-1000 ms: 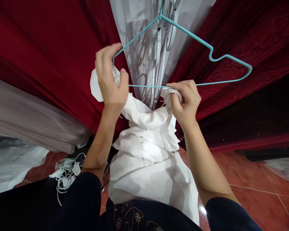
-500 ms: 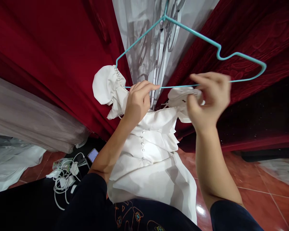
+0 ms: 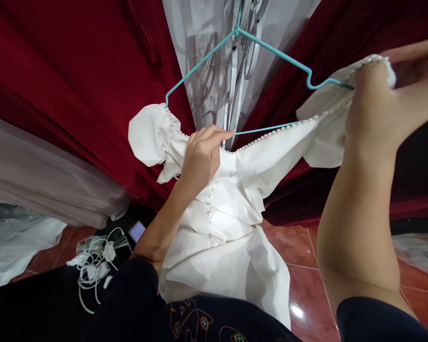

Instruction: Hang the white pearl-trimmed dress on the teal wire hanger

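A white dress [image 3: 214,256] with pearl trim along its neckline and a row of small buttons hangs in front of me. Its left puff sleeve [image 3: 147,135] sits over the left end of a light blue hanger [image 3: 274,50]. My left hand [image 3: 205,154] is closed on the dress's neckline by the hanger's bottom bar. Far to the right, my right hand [image 3: 395,95] grips the other sleeve [image 3: 328,137], pulling its pearl edge around the hanger's right end. That end is hidden behind the sleeve and hand; the right fingertips are partly hidden too.
Dark red curtains [image 3: 89,61] hang on both sides, with white hangers [image 3: 231,76] and pale fabric between them. At lower left lie a phone [image 3: 137,231] and tangled white cables [image 3: 91,275]. Reddish floor tiles [image 3: 299,285] show below.
My right hand has moved right and toward me, stretching the right sleeve out over the hanger's right end. My left hand stays at the neckline; the hanger has shifted slightly left.
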### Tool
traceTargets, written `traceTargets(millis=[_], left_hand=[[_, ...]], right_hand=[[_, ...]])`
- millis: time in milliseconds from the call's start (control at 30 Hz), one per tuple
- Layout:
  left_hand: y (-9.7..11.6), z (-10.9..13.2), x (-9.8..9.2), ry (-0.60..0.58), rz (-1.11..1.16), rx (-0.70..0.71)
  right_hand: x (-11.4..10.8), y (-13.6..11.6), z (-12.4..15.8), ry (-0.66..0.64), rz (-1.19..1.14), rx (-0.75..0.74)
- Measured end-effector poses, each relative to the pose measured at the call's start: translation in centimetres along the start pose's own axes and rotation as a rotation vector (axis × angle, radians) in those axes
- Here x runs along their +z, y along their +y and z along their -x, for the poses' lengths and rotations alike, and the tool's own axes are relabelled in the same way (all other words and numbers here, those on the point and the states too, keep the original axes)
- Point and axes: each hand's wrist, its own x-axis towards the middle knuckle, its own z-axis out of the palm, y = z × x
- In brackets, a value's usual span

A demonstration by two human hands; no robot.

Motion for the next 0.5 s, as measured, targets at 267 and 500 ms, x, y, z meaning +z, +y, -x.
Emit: traceTargets(millis=[267,500], left_hand=[[0.6,0.0,-0.2,-0.066,-0.134,-0.042],[0.3,0.3,0.2,-0.021,-0.134,-0.014]], right_hand=[[4.3,-7.5,-0.2,-0.126,0.006,0.141],[3.0,-7.5,0.0,-0.311,-0.109,0.041]])
